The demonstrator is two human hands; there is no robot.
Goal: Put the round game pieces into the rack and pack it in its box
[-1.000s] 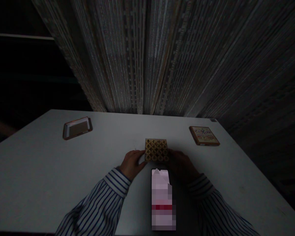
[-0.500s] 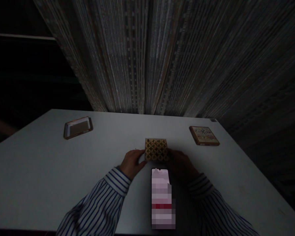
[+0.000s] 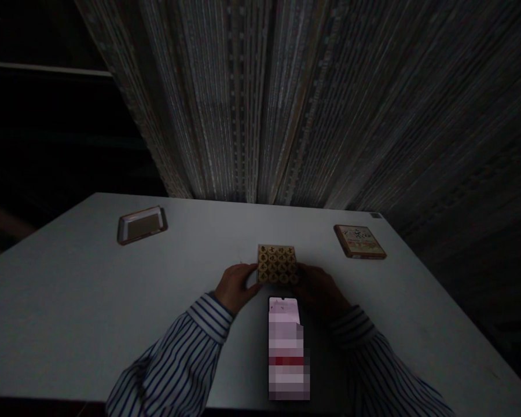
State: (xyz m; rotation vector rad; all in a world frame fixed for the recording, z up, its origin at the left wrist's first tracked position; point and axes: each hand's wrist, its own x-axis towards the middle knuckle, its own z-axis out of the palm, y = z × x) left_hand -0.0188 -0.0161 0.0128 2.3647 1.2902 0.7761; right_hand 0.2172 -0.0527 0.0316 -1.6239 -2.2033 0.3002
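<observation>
Between my two hands is a block of round Chinese chess pieces (image 3: 277, 264), set in tidy rows with dark characters on their yellowish faces. My left hand (image 3: 235, 287) grips its left side, thumb near the lower corner and fingers higher up. On the opposite side my right hand (image 3: 323, 291) holds the right edge, its fingers partly lost in shadow. Just below the pieces a lit phone (image 3: 285, 347) lies on the table, most of its screen blurred out.
On the white table (image 3: 191, 231), an open shallow box tray (image 3: 142, 225) sits at the far left. A flat printed box or lid (image 3: 360, 241) lies at the right. A small dark patch (image 3: 375, 215) marks the back right corner. Behind the table hangs a striped curtain (image 3: 260, 104).
Both hands keep their hold on the chess pieces, which look unmoved on the table. The view has shifted very slightly.
</observation>
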